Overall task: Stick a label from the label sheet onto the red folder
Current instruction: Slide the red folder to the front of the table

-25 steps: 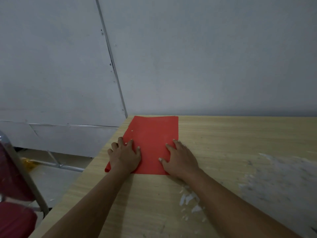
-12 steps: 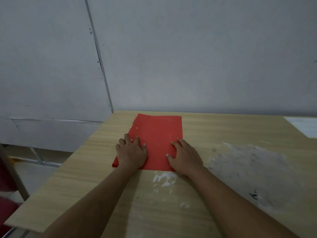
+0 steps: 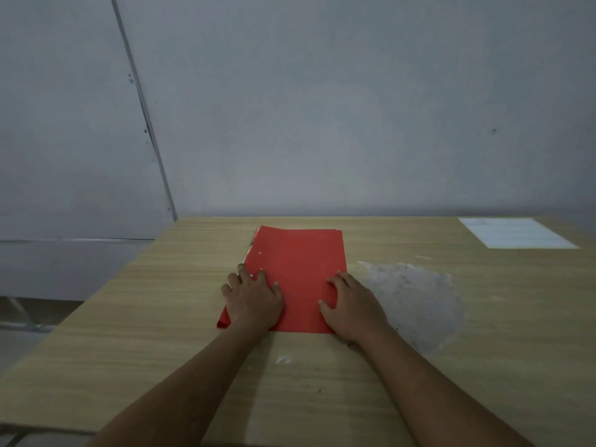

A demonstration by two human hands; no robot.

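Observation:
The red folder (image 3: pixel 298 269) lies closed and flat on the wooden table (image 3: pixel 161 317), its long side running away from me. My left hand (image 3: pixel 253 296) rests palm down on the folder's near left corner, fingers spread. My right hand (image 3: pixel 353 306) lies flat on the near right corner, partly over the table. Neither hand holds anything. The white label sheet (image 3: pixel 516 232) lies flat at the far right of the table, well away from both hands.
A large pale scuffed patch (image 3: pixel 416 298) marks the tabletop right of the folder, and a small white fleck (image 3: pixel 283 359) lies near my forearms. A grey wall stands right behind the table. The table's left edge drops off to the floor.
The view has swung to the right, so the folder and hands now sit mid-frame and the label sheet has come fully into view. Both hands stay flat on the folder.

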